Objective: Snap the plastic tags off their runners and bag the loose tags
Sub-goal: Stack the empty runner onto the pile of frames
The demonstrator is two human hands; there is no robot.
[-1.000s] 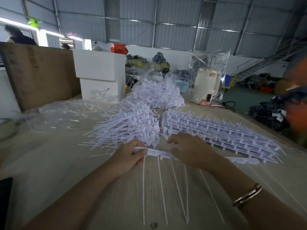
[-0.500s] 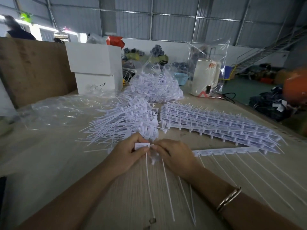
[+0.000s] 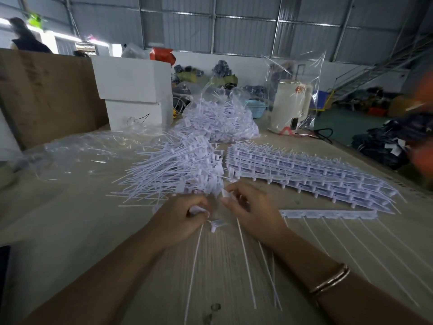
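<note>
Half a second on, both hands have drawn slightly apart and the tag between them has come away from its neighbour. The left hand (image 3: 182, 216) now curls round one tag (image 3: 199, 211) by its flat head, the thin tail trailing toward the near edge of the table (image 3: 70, 219). The right hand (image 3: 253, 212) pinches the head of the next tag (image 3: 226, 193) between thumb and forefinger, its tail also running back toward the near edge. Another small head (image 3: 216, 224) lies on the table just below the left thumb; whether it is loose I cannot tell.

These tags look very light and thin — a stiff little head on a long, whippy tail. The head is the place to take hold; the tail would likely bend and slip through the fingers. A short twist at the joint should be enough, and too much force might kink the tail.

Just right of the hands lies the runner (image 3: 328, 214), with more tails fanned toward the near right corner. Behind it, toward the right edge, sit stacked runners (image 3: 304, 170) not yet broken up. A heap of loose tags (image 3: 178, 167) lies mid-table, just beyond the left hand, and a filled bag (image 3: 220, 120) stands further back — bagging looks part done. Empty bags (image 3: 89, 148) lie toward the left edge.
</note>
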